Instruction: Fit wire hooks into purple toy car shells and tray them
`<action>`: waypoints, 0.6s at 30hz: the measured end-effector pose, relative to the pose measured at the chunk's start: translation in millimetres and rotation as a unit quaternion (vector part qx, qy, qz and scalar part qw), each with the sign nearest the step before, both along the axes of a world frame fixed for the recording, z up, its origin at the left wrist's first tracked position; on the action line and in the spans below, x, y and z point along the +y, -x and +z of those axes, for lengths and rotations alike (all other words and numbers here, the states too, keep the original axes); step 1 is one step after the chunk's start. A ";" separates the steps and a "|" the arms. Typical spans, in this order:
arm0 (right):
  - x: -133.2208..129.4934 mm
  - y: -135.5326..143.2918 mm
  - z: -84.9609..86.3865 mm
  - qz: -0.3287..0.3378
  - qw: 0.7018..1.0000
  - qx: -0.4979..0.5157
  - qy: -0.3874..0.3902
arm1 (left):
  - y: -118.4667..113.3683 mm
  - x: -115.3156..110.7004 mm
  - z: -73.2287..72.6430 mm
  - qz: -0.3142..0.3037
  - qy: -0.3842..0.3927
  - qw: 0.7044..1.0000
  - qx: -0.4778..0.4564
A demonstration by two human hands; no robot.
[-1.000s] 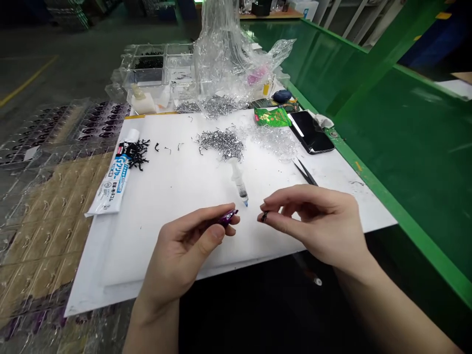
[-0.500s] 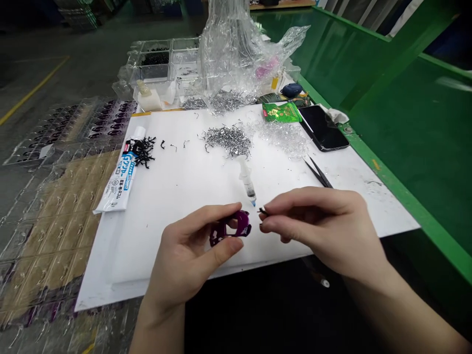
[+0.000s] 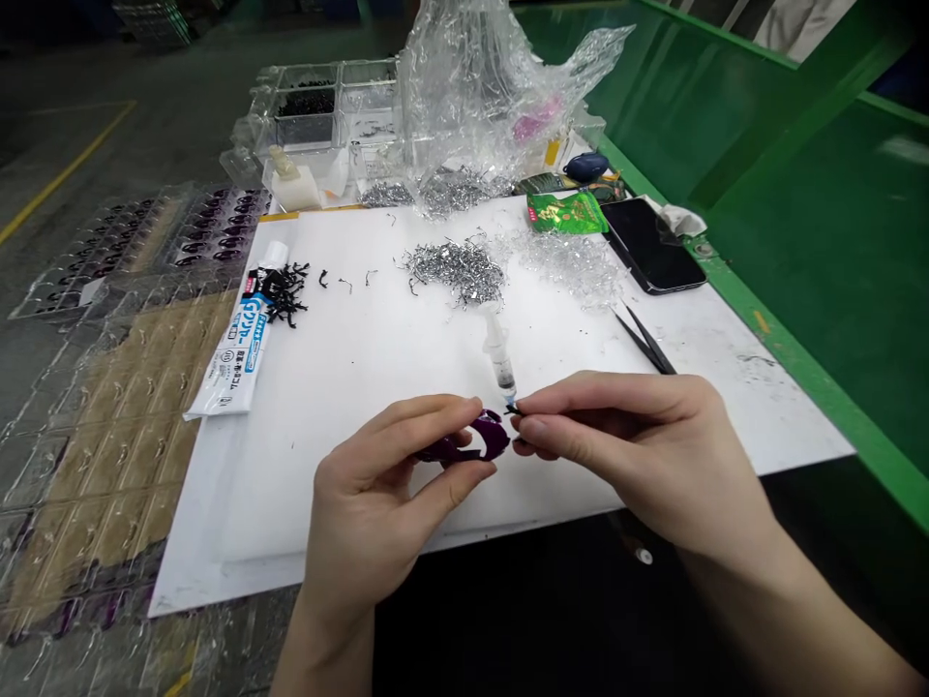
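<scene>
Between thumb and fingers, my left hand (image 3: 396, 484) grips a glossy purple ring-shaped part (image 3: 495, 438) with a wide opening. Close to its right side, my right hand (image 3: 639, 440) pinches a tiny black piece (image 3: 513, 410), mostly covered by the fingertips. A small gap separates the two parts. Just beyond my fingers a clear syringe (image 3: 498, 350) with a blue tip lies on the white board (image 3: 348, 387). Black tweezers (image 3: 645, 341) rest beyond my right hand. Small silvery-black pieces form a pile (image 3: 457, 271) farther back, beside a heap of clear bits (image 3: 570, 266).
At the board's left lie a glue tube (image 3: 239, 339) and a cluster of black strips (image 3: 286, 293). Clear trays (image 3: 116, 407) fill the left side. Toward the back right are a phone (image 3: 653, 247), a green packet (image 3: 566, 213) and crumpled plastic film (image 3: 471, 97).
The purple part has tilted in my left hand and moved slightly right. My right hand's black piece is closer to it. The view has shifted a little.
</scene>
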State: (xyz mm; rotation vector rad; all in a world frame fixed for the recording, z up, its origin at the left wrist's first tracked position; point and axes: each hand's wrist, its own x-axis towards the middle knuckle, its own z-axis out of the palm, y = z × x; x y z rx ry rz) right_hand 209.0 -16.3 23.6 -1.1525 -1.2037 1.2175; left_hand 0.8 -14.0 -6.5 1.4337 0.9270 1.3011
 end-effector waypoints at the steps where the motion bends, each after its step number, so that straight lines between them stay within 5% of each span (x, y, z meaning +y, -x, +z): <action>1: 0.4 0.1 -0.4 0.004 1.000 -0.006 -0.004 | 0.2 -0.2 -0.1 -0.002 0.000 1.000 0.000; 11: 1.2 -0.4 -7.1 0.051 0.998 -0.035 -0.028 | 1.0 -2.9 -2.9 0.010 0.010 0.999 0.033; 18: 8.0 -11.5 -5.0 0.093 0.983 -0.093 -0.130 | 8.2 -3.9 1.9 -0.053 0.057 0.997 0.018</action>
